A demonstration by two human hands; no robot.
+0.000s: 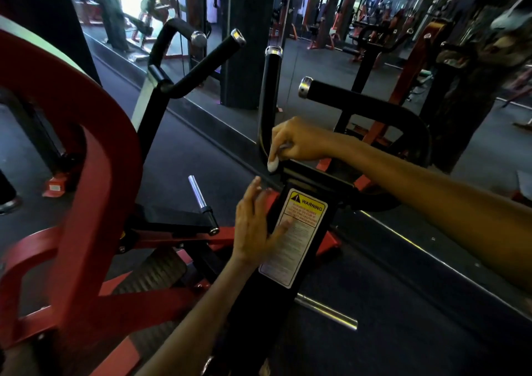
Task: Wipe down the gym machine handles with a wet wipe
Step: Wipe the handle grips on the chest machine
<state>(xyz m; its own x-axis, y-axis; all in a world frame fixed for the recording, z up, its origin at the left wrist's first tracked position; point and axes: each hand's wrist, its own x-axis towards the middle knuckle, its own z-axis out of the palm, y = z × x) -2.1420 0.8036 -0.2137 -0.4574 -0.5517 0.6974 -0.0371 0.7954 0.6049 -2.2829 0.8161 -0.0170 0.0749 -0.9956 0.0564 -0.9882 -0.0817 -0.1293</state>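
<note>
Gym floor, dark rubber matting, mirror wall ahead, red-and-black machines around. Right hand (299, 142) curled round a white wipe (273, 164), pressing it at the base of the upright handle (269, 99); the handle's long axis runs near vertical, chrome cap up. Left hand (257, 223) open, fingers straight, flat on the black arm (259, 303) beside the warning label (293, 237).

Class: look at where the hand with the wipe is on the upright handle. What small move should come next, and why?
Probably slide the right hand up the upright handle. It grips the white wet wipe at the handle's lower bend, so the black grip above, up to the chrome cap, likely remains to wipe. The left hand rests flat on the warning-label post, steadying.
</note>
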